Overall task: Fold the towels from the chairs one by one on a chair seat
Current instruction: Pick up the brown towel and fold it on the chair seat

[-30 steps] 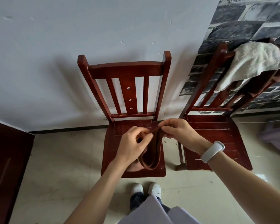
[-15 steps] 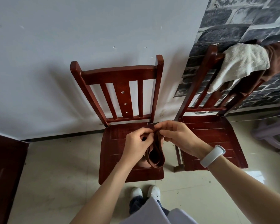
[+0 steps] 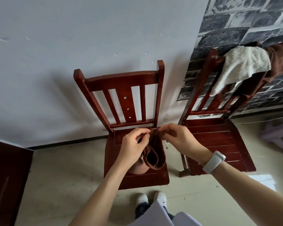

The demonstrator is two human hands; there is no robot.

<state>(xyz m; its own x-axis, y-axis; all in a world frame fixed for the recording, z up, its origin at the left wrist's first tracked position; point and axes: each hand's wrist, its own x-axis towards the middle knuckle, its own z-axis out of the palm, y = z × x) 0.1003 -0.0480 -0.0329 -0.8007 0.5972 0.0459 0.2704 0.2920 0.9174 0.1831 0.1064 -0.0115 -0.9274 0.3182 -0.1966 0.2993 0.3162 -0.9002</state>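
You held the brown towel [image 3: 155,154] above the near chair seat [image 3: 137,178], left hand [image 3: 134,148] and right hand [image 3: 178,138] pinching its top edge at twelve o'clock. It looked soft, light and floppy, so corners suited gripping best.

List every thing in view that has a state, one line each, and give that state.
brown towel: held up by its top edge, hanging in a loop over the seat
left hand: pinches the towel
right hand: pinches the towel
white towel: draped over the right chair's back
near chair: upright
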